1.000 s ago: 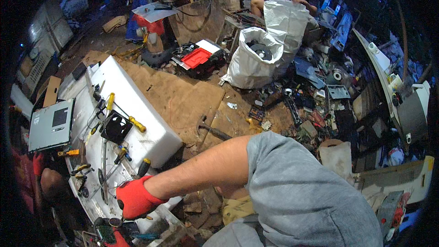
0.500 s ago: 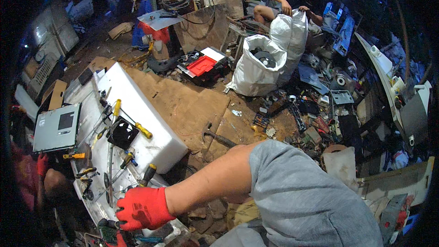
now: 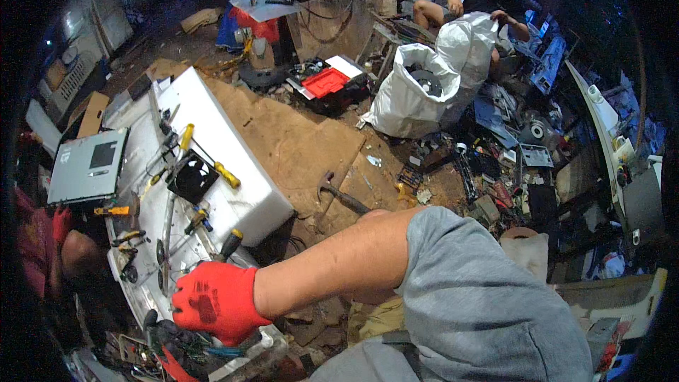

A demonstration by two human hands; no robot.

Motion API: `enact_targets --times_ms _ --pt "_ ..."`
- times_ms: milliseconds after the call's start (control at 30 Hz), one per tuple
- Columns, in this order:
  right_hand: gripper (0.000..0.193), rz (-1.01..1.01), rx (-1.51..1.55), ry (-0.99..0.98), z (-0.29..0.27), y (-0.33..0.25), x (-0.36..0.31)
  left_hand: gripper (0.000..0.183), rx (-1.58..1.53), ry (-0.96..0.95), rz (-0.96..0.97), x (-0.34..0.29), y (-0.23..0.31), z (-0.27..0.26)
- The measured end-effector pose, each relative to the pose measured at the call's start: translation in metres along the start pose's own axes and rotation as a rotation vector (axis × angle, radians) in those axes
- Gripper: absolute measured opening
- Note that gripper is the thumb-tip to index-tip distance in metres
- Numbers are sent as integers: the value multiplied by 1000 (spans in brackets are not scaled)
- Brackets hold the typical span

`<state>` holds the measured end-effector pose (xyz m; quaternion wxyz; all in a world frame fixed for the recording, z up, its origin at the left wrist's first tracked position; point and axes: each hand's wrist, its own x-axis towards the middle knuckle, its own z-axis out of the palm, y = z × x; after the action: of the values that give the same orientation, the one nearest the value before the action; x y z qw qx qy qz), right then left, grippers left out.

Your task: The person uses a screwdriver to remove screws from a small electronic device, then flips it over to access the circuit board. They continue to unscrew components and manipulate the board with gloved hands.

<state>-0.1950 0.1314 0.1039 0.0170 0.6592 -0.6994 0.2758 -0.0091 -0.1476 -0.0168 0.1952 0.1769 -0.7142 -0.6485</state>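
Note:
My right hand (image 3: 218, 302), in a red glove, is over the near end of the white worktable (image 3: 134, 269). Its fingers are curled, and whatever they hold is hidden under the palm. Low at the picture's edge, only part of my left hand (image 3: 173, 366) shows, also in red, among dark parts; its fingers cannot be made out. A dark-handled tool (image 3: 151, 322) stands close beside both hands. Just beyond the right hand lies a screwdriver with a black and yellow handle (image 3: 230, 242). Further along are a black fan frame (image 3: 192, 178) and yellow-handled screwdrivers (image 3: 226, 175).
A white foam block (image 3: 233, 163) lies along the table. At left, another person's red-gloved hand (image 3: 62, 225) is below a flat silver panel (image 3: 88, 166). A hammer (image 3: 343, 194) rests on cardboard. White sacks (image 3: 410, 102) stand beyond, near a seated person and heaped scrap.
The whole view has shifted a little. My right hand is slightly further left and higher over the table. The dark-handled tool beside my hands now shows more plainly.

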Motion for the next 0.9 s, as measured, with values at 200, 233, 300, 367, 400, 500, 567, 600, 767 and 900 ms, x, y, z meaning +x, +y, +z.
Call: enact_targets --times_ms 200,233,300,367,400,500,567,600,767,900 --pt "33 -181 -86 193 6 -6 5 41 -302 -76 4 -1 44 38" --pt "36 -74 -16 163 10 -5 2 42 -346 -33 -96 -1 61 59" --pt "42 189 184 -2 10 -5 2 45 -340 64 -287 -6 85 79" --pt "47 420 334 4 9 -3 3 47 -357 20 -248 -5 91 89" --pt "49 528 377 25 -1 -6 8 47 -352 14 -233 -9 94 88" --pt "40 639 545 -291 -6 15 11 49 -212 -43 -183 -3 69 72" --pt "37 642 612 -360 -6 20 7 49 -158 -30 -199 -12 87 93" --pt "35 620 568 -307 -16 13 2 48 -103 -51 -171 -14 90 96" --pt "37 39 95 168 9 -3 2 49 -160 -59 -56 -6 33 45" --pt "51 -13 123 50 -14 12 -7 41 70 156 -61 -21 24 36"
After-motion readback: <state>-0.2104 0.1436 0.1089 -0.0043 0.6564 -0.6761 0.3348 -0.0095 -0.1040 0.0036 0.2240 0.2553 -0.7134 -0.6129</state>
